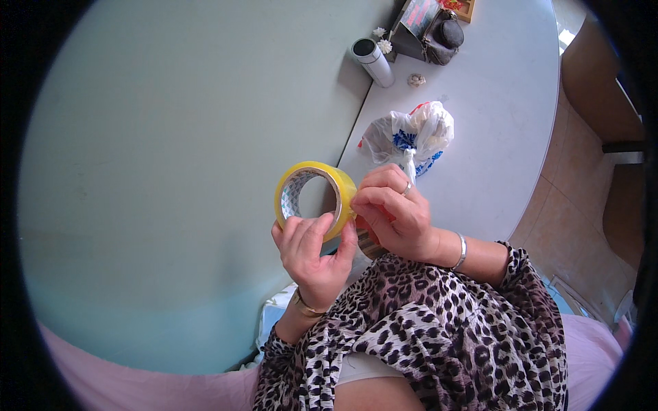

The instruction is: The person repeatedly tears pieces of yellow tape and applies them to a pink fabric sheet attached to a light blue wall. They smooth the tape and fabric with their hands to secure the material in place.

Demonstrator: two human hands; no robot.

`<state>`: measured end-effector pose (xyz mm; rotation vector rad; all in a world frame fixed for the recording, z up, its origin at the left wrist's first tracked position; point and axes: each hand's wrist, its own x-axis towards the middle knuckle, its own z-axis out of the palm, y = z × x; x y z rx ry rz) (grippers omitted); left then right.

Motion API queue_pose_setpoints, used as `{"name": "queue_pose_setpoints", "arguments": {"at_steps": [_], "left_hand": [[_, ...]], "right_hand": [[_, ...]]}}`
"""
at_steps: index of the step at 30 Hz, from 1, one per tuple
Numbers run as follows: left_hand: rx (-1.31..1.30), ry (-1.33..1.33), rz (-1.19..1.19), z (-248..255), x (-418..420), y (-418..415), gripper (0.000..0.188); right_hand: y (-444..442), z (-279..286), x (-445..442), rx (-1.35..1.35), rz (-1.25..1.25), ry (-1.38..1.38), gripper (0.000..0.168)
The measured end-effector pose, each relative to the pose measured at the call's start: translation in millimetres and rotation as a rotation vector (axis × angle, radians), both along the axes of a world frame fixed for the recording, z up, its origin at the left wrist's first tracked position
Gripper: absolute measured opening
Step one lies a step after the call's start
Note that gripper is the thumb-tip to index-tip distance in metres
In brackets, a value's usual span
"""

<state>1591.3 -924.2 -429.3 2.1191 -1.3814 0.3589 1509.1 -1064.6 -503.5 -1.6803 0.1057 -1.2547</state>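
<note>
My left hand [316, 251] grips a roll of yellowish clear packing tape [345, 186] by its lower rim, with fingers inside the cardboard core. My right hand [393, 213] is at the roll's right side, its thumb and forefinger pinched together at the tape's outer surface. Whether a tape end lies between those fingertips is too small to tell. Just beyond my right hand, a knotted white plastic bag [432, 123] with blue and red print sits on the table. A brownish round object [371, 245], partly hidden, shows below my right hand.
A white tumbler [378, 67] stands on the pale table [493, 103] near white flowers [384, 46]. Behind are a dark box [406, 43], a small brown bag [443, 38] and a wooden tray [469, 11]. A small knotted object [416, 79] lies nearby. Brown furniture [596, 77] stands at right.
</note>
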Motion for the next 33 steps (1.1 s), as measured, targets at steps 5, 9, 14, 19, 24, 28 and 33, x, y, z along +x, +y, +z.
{"name": "queue_pose_setpoints", "arguments": {"at_steps": [5,9,14,19,24,28,33], "left_hand": [[0.004,0.051,-0.007,0.1,1.7,1.1,0.026],[-0.017,0.253,0.098,-4.6,3.9,3.7,0.025],[-0.080,0.558,0.142,-2.2,6.9,0.6,0.024],[-0.080,0.728,0.148,-15.7,13.8,8.2,0.020],[-0.080,0.733,0.104,-21.3,19.6,3.5,0.024],[0.044,1.002,0.068,-7.5,24.8,-4.6,0.029],[0.051,1.208,-0.062,-9.4,31.9,0.4,0.044]], "right_hand": [[-2.5,-3.3,5.6,-0.110,0.008,-0.005,0.025],[-2.3,-0.7,1.0,-0.175,0.045,-0.015,0.026],[-4.2,-0.6,2.7,-0.101,0.107,-0.006,0.024],[-8.3,11.0,-0.7,-0.088,0.167,0.096,0.032],[-7.6,4.0,8.6,-0.049,0.086,0.129,0.025],[-20.5,10.2,11.5,-0.104,0.074,0.129,0.028],[-28.2,1.7,19.5,-0.156,0.065,0.106,0.027]]}}
